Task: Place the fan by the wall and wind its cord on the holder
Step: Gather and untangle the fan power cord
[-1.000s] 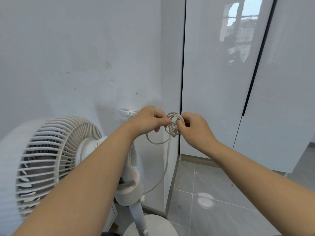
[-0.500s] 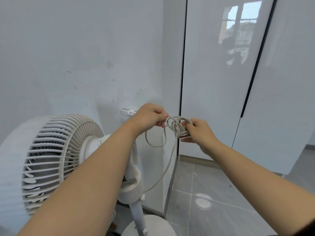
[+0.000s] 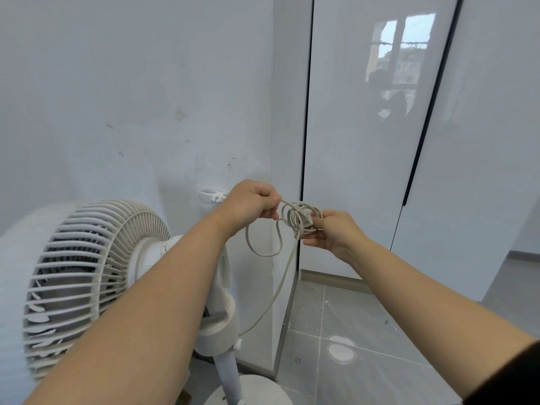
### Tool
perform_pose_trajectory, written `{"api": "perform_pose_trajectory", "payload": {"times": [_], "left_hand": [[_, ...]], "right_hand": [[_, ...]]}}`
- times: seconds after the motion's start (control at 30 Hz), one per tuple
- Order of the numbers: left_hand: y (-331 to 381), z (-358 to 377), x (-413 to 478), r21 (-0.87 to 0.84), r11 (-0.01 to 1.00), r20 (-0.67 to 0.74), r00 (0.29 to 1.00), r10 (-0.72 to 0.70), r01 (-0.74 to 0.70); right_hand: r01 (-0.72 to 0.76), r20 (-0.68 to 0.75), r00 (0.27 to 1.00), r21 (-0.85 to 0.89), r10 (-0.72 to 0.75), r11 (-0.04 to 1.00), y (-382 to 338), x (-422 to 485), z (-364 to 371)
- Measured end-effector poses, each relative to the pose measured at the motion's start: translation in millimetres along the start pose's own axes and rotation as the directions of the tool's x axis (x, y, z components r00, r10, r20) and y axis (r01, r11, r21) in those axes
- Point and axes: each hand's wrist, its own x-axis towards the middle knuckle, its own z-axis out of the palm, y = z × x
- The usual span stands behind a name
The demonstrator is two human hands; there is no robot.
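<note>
The fan [image 3: 96, 273] stands lower left by the wall [image 3: 131, 97]. The left hand [image 3: 251, 200] pinches the cord [image 3: 298, 220]; the right hand [image 3: 330, 232] keeps its grip tight on the loops. The holder [image 3: 211, 195] pokes out behind the left hand. Grey floor [image 3: 365, 331] lies lower right.

— What do we have across the left of the frame?
— A pale wall [image 3: 117, 83], scuffed with small marks near the middle.
— And on the right?
— We see glossy white cabinet doors [image 3: 350, 171] split by dark gaps, with a bright window reflection [image 3: 403, 48] at upper right. At lower right we find grey floor tiles [image 3: 380, 325] and a white patch [image 3: 340, 352].
</note>
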Motion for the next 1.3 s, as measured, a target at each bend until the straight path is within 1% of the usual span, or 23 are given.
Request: {"api": "perform_pose_trajectory", "payload": {"times": [0.07, 0.13, 0.17, 0.23, 0.3, 0.4, 0.5, 0.57, 0.6, 0.63, 0.67, 0.73, 0.77, 0.83, 0.87, 0.97, 1.07, 1.17, 1.23, 1.3], "left_hand": [[-1, -2, 0, 0.004, 1.0, -0.026, 1.0, -0.004, 0.004], [-3, -4, 1, 0.024, 1.0, -0.062, 0.998, -0.003, 0.005], [-4, -5, 1, 0.032, 0.999, -0.078, 0.997, -0.004, 0.006], [-6, -7, 2, 0.057, 0.998, -0.113, 0.994, -0.016, 0.022], [-8, -10, 3, 0.088, 0.995, -0.168, 0.985, -0.027, 0.042], [-11, -15, 6, 0.087, 0.994, -0.251, 0.967, -0.044, 0.068], [-12, -16, 7, 0.106, 0.988, -0.323, 0.943, -0.076, 0.115], [-12, -18, 10, 0.066, 0.987, -0.403, 0.909, -0.108, 0.146], [-12, -20, 12, 0.049, 0.984, -0.419, 0.898, -0.135, 0.171], [-13, -21, 13, 0.06, 0.976, -0.407, 0.898, -0.166, 0.207], [-13, -21, 13, 0.109, 0.96, -0.367, 0.908, -0.203, 0.259], [-16, -19, 13, 0.273, 0.893, -0.252, 0.923, -0.292, 0.357], [-17, -16, 12, 0.354, 0.853, -0.197, 0.922, -0.333, 0.383], [-20, -14, 10, 0.459, 0.8, -0.111, 0.918, -0.381, 0.387], [-20, -14, 10, 0.463, 0.803, -0.077, 0.92, -0.385, 0.375], [-19, -12, 9, 0.393, 0.867, -0.012, 0.944, -0.329, 0.307], [-17, -8, 6, 0.347, 0.921, 0.017, 0.981, -0.192, 0.174], [-11, -6, 0, 0.345, 0.938, 0.064, 0.997, -0.05, 0.025], [-8, -6, -2, 0.326, 0.945, 0.128, 0.992, -0.021, -0.022], [-5, -5, -4, 0.272, 0.962, 0.178, 0.984, -0.027, -0.023]], "right_hand": [[-0.12, 0.11, 0.988, 0.109, 0.108, 0.987, 0, -1, -3], [-0.238, 0.232, 0.955, 0.226, 0.185, 0.945, 2, -4, -7], [-0.273, 0.274, 0.941, 0.274, 0.197, 0.922, 4, -4, -9], [-0.279, 0.314, 0.934, 0.337, 0.172, 0.899, 7, -4, -13], [-0.253, 0.319, 0.938, 0.372, 0.132, 0.893, 7, -5, -16], [-0.237, 0.313, 0.944, 0.437, 0.1, 0.868, 11, -5, -24], [-0.231, 0.269, 0.956, 0.454, 0.115, 0.86, 18, -4, -32], [-0.225, 0.234, 0.964, 0.47, 0.125, 0.853, 22, -2, -34], [-0.221, 0.223, 0.967, 0.484, 0.124, 0.847, 24, -1, -35], [-0.214, 0.219, 0.969, 0.512, 0.114, 0.832, 25, 0, -36], [-0.206, 0.215, 0.971, 0.545, 0.102, 0.813, 26, 0, -37], [-0.183, 0.212, 0.975, 0.618, 0.062, 0.764, 25, 1, -39], [-0.175, 0.223, 0.974, 0.649, 0.034, 0.74, 25, 2, -39], [-0.169, 0.277, 0.961, 0.66, -0.028, 0.732, 24, 0, -40], [-0.161, 0.311, 0.948, 0.653, -0.068, 0.74, 22, -2, -38], [-0.139, 0.386, 0.915, 0.577, -0.119, 0.805, 15, -6, -34], [-0.136, 0.422, 0.9, 0.514, -0.112, 0.847, 10, -10, -27], [-0.1, 0.474, 0.869, 0.455, -0.145, 0.885, 4, -16, -24], [-0.066, 0.489, 0.859, 0.398, -0.151, 0.915, 0, -17, -22], [-0.053, 0.5, 0.853, 0.37, -0.151, 0.927, -3, -17, -21]]}}
